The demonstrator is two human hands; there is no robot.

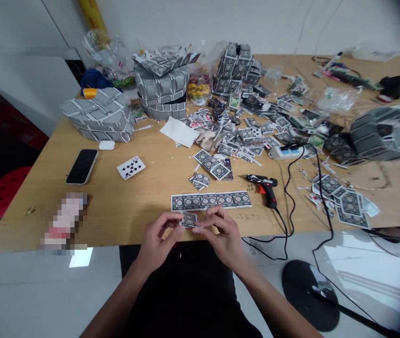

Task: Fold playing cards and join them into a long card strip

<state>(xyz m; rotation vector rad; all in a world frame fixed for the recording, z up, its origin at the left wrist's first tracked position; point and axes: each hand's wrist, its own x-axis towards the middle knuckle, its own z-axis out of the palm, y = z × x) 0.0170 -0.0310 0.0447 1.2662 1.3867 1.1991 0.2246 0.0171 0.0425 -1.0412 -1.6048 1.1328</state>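
Note:
Between my two hands, at the table's front edge, is a small patterned playing card (190,219), seemingly folded. My left hand (161,234) pinches its left end between thumb and fingers. On the other end, the thumb and fingers of my right hand (221,232) are closed. Just beyond lies a flat strip of joined cards (211,201) with a dark round-medallion pattern. A few loose card pieces (200,180) and a row of overlapping cards (212,164) lie behind the strip. To the right rests a black glue gun (265,185) with an orange trigger.
A phone (82,166), a white earbud case (107,145) and a ten of spades (131,167) lie left. Woven card baskets (101,115) and a scattered card heap (245,131) fill the back. Black cables (291,206) hang over the front edge by a power strip (286,151).

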